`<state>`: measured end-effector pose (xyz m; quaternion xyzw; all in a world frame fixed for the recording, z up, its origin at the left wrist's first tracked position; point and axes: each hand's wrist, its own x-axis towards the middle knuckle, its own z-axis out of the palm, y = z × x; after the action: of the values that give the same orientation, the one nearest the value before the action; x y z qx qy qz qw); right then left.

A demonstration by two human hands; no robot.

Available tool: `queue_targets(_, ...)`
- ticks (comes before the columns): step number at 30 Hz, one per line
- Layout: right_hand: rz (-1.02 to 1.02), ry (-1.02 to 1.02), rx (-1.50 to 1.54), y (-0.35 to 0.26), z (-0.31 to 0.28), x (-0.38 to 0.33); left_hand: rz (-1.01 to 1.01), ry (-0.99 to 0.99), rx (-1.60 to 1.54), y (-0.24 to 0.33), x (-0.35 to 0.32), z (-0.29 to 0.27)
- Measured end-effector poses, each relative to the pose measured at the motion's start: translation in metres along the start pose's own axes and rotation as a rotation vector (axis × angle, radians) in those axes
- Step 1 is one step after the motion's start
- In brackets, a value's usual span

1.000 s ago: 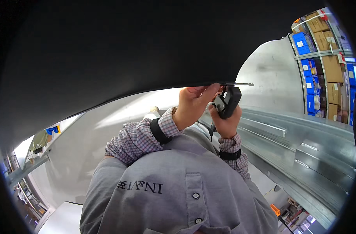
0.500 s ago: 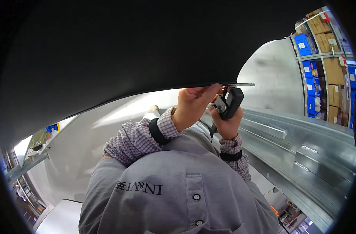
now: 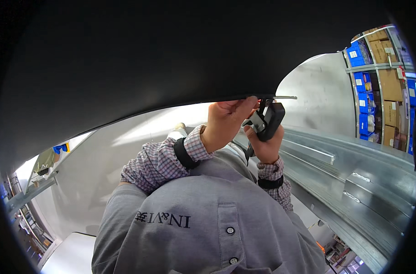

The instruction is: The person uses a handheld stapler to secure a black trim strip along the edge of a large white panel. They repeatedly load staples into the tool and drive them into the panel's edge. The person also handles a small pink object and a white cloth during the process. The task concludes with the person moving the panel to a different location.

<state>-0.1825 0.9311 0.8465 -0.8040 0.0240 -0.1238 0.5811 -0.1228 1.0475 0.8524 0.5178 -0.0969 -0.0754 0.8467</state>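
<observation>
My right hand (image 3: 268, 147) is wrapped round a black hand tool (image 3: 273, 122) with a grey metal part on its left side; its exact kind cannot be made out. The tool points up toward the lower edge of a large black surface (image 3: 180, 55). My left hand (image 3: 226, 121) is closed beside the tool, thumb and fingers pressed together at that edge. What they pinch is hidden. A thin metal strip (image 3: 286, 97) sticks out to the right, just above the tool.
Long galvanised metal beams (image 3: 326, 155) run along my right side. Shelving with blue bins (image 3: 364, 102) and cardboard boxes (image 3: 390, 84) stands at the far right. A pale panel (image 3: 315, 91) lies before it. Another person's clothing (image 3: 46, 160) shows at the left, by a metal rail (image 3: 39, 189).
The black surface's right-hand edge sits slightly lower in the picture. Both hands and the tool stay nearly in place, with no grip visibly changed.
</observation>
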Motion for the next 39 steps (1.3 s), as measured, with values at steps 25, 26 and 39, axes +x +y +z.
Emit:
queue_targets(25,0.128,0.017,-0.081,-0.005,0.0,-0.002,0.055,-0.079,0.038,-0.005,-0.005,-0.006)
queue_targets(26,0.132,0.019,-0.081,-0.005,0.0,-0.003,0.053,-0.079,0.036,-0.004,-0.005,-0.005)
queue_targets(39,0.082,0.027,-0.109,0.002,-0.001,-0.003,0.038,-0.071,0.077,-0.003,-0.006,-0.005)
